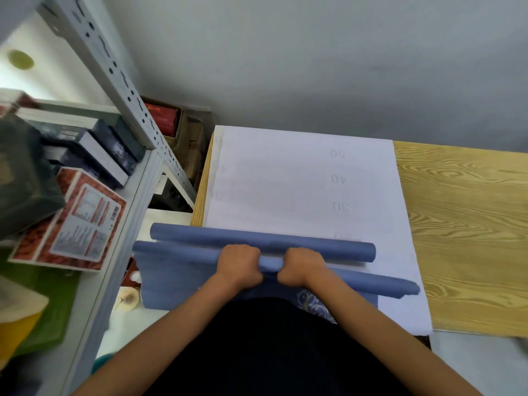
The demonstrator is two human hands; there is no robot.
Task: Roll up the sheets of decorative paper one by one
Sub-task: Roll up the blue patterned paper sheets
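blue rolls (pixel 263 242): matt paper | table (pixel 463 224): wood-grain | shelf post (pixel 114 67): perforated metal

Two blue paper rolls (pixel 263 242), one white sheet (pixel 285 178), two hands (pixel 238 262), several boxes (pixel 71 218) alongside.

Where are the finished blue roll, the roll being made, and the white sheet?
Finished blue roll (pixel 200 235): head view, left part of tube.
Roll being made (pixel 371 279): head view, right part.
White sheet (pixel 285 181): head view, bare middle.
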